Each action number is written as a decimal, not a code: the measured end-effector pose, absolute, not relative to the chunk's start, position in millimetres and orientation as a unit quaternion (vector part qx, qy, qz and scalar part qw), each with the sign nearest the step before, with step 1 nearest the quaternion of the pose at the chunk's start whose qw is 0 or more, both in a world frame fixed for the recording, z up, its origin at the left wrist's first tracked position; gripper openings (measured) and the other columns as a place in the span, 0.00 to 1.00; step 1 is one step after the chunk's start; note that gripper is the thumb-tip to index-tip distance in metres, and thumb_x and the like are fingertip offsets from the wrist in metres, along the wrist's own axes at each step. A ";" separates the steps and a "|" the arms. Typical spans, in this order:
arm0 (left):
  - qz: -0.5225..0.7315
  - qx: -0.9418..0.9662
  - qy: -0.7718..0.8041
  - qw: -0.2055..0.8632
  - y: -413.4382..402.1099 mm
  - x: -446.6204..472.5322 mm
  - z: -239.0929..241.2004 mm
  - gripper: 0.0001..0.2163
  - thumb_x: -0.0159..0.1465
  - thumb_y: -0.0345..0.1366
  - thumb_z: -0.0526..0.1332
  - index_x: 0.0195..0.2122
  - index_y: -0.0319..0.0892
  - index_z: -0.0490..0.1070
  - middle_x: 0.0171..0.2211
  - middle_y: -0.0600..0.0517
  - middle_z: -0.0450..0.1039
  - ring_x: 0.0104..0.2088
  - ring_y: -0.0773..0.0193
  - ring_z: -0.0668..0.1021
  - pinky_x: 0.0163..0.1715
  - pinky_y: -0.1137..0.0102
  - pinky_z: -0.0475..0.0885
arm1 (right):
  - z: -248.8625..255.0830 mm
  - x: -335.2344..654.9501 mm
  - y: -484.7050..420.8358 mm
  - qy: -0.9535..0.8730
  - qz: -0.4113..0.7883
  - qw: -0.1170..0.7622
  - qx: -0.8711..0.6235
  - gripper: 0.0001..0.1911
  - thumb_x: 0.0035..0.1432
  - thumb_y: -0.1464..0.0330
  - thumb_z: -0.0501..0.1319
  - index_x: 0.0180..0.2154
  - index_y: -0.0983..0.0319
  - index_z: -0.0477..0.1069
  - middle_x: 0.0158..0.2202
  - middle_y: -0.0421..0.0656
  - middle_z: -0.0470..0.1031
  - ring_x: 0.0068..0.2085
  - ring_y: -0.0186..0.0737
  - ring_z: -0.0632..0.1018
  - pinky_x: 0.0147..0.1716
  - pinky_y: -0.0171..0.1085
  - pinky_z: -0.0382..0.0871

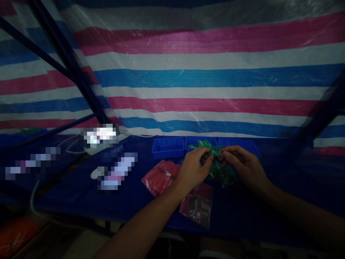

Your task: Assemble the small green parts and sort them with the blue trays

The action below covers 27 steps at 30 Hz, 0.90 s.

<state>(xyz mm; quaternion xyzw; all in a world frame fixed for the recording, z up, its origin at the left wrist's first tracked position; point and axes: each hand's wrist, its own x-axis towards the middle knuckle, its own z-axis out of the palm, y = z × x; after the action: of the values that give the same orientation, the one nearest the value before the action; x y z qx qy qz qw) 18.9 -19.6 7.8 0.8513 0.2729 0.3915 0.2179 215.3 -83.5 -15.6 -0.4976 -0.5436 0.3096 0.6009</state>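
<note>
My left hand (pixel 192 166) and my right hand (pixel 242 163) meet over the dark blue table, both pinching a clear bag of green parts (pixel 219 169) held between them. The fingers of each hand are closed on the bag's top edge. Just left of my left hand lies a bag of red parts (pixel 159 176). Another clear bag with reddish parts (pixel 198 205) lies beneath my left wrist, near the table's front edge.
Three blue plastic trays (pixel 167 146) stand in a row behind my hands, the middle one holding green bags. A white power strip and cables lie at the left (pixel 94 149). A striped pink, white and blue tarp (pixel 205 75) hangs behind the table. Dark poles cross at left.
</note>
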 end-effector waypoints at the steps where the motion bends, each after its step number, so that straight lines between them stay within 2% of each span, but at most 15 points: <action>1: 0.397 0.844 0.282 0.225 -19.4 18.7 7.9 0.05 0.71 0.34 0.61 0.40 0.40 0.75 0.33 0.51 0.77 0.33 0.63 0.77 0.36 0.68 0.73 | -16.6 215.8 -82.3 -0.532 0.301 0.612 -0.502 0.17 0.61 0.55 0.70 0.47 0.57 0.76 0.42 0.44 0.81 0.37 0.40 0.82 0.39 0.38 0.78; 4: 0.410 0.824 0.284 0.269 -19.0 18.9 5.8 0.09 0.69 0.34 0.62 0.49 0.40 0.74 0.34 0.52 0.78 0.32 0.64 0.78 0.34 0.70 0.73 | -20.0 217.5 -77.4 -0.508 0.311 0.632 -0.496 0.25 0.57 0.57 0.74 0.53 0.55 0.73 0.47 0.45 0.80 0.45 0.44 0.83 0.43 0.39 0.79; 7: 0.407 0.814 0.257 0.326 -18.2 20.2 2.4 0.15 0.69 0.35 0.63 0.56 0.41 0.72 0.39 0.50 0.82 0.37 0.62 0.82 0.39 0.69 0.76 | -23.3 219.5 -74.1 -0.510 0.356 0.614 -0.487 0.23 0.56 0.56 0.74 0.50 0.56 0.75 0.47 0.46 0.82 0.49 0.47 0.83 0.48 0.42 0.79; 12: 0.426 0.813 0.234 0.321 -16.4 20.0 6.3 0.09 0.69 0.32 0.64 0.49 0.42 0.77 0.44 0.49 0.82 0.42 0.60 0.83 0.46 0.66 0.77 | -27.2 227.1 -72.3 -0.538 0.337 0.602 -0.485 0.15 0.56 0.58 0.74 0.42 0.56 0.78 0.44 0.46 0.84 0.45 0.48 0.84 0.48 0.46 0.79; 16: 0.448 0.814 0.210 0.304 -13.3 17.9 10.3 0.08 0.66 0.27 0.64 0.43 0.45 0.81 0.51 0.48 0.79 0.52 0.58 0.80 0.56 0.62 0.73 | -26.1 234.4 -71.1 -0.621 0.226 0.586 -0.468 0.06 0.60 0.61 0.70 0.38 0.55 0.81 0.53 0.46 0.79 0.55 0.50 0.80 0.57 0.49 0.73; 19: 0.451 0.810 0.217 0.305 -11.3 16.6 8.8 0.09 0.66 0.27 0.65 0.43 0.46 0.82 0.58 0.48 0.75 0.58 0.56 0.77 0.61 0.59 0.70 | -25.7 237.8 -69.7 -0.636 0.156 0.576 -0.489 0.04 0.61 0.63 0.68 0.37 0.54 0.83 0.56 0.46 0.75 0.59 0.50 0.76 0.57 0.48 0.73; 21: 0.430 0.815 0.221 0.319 -11.0 16.2 7.0 0.09 0.67 0.28 0.64 0.43 0.47 0.82 0.56 0.48 0.77 0.56 0.57 0.78 0.59 0.60 0.71 | -26.6 238.8 -69.0 -0.625 0.142 0.581 -0.501 0.04 0.62 0.64 0.67 0.36 0.54 0.83 0.53 0.45 0.75 0.56 0.48 0.77 0.53 0.45 0.74; 25: 0.391 0.821 0.235 0.342 -12.4 17.9 4.3 0.08 0.69 0.30 0.61 0.43 0.43 0.81 0.41 0.50 0.81 0.43 0.60 0.81 0.47 0.65 0.75 | -26.8 237.2 -70.6 -0.618 0.124 0.577 -0.519 0.05 0.63 0.66 0.65 0.37 0.54 0.82 0.47 0.44 0.76 0.49 0.45 0.79 0.48 0.43 0.75; 27: 0.384 0.820 0.253 0.340 -13.7 19.6 3.5 0.08 0.69 0.32 0.62 0.46 0.42 0.80 0.41 0.49 0.81 0.40 0.61 0.81 0.43 0.67 0.75 | -24.0 234.3 -73.9 -0.630 0.117 0.568 -0.517 0.07 0.65 0.66 0.63 0.41 0.53 0.81 0.48 0.44 0.76 0.48 0.44 0.79 0.46 0.42 0.75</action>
<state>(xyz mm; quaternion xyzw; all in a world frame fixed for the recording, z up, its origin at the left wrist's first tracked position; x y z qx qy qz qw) 19.6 -13.7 3.5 0.8201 0.2526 0.3843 0.3404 234.3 -73.9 -24.0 -0.5166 -0.6297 0.1172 0.5682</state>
